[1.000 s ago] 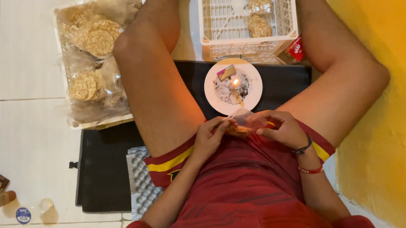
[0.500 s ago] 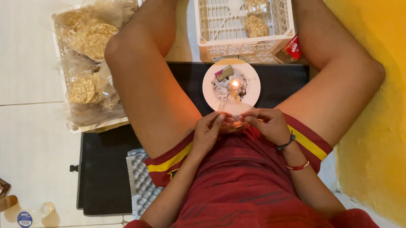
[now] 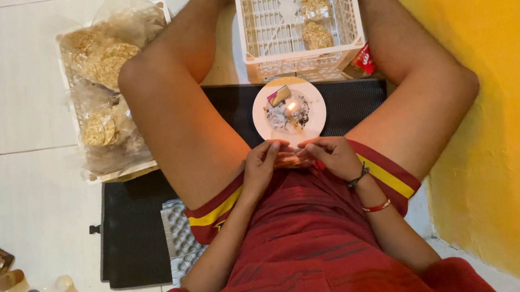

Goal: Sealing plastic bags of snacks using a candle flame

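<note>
Both hands meet at our lap: our left hand [image 3: 260,167] and right hand [image 3: 330,157] are closed with pinching fingers on a small clear packet of brownish cracker [image 3: 288,160], held between them just below the white plate [image 3: 318,119]. On that plate a small candle flame [image 3: 291,106] burns among ash and scraps, the plate sitting on a black mat [image 3: 135,234] between our bare knees. Beyond it stands a white crate [image 3: 263,24] with two wrapped crackers inside, and to our left a tray of bagged crackers [image 3: 104,83] rests on the tiled floor.
</note>
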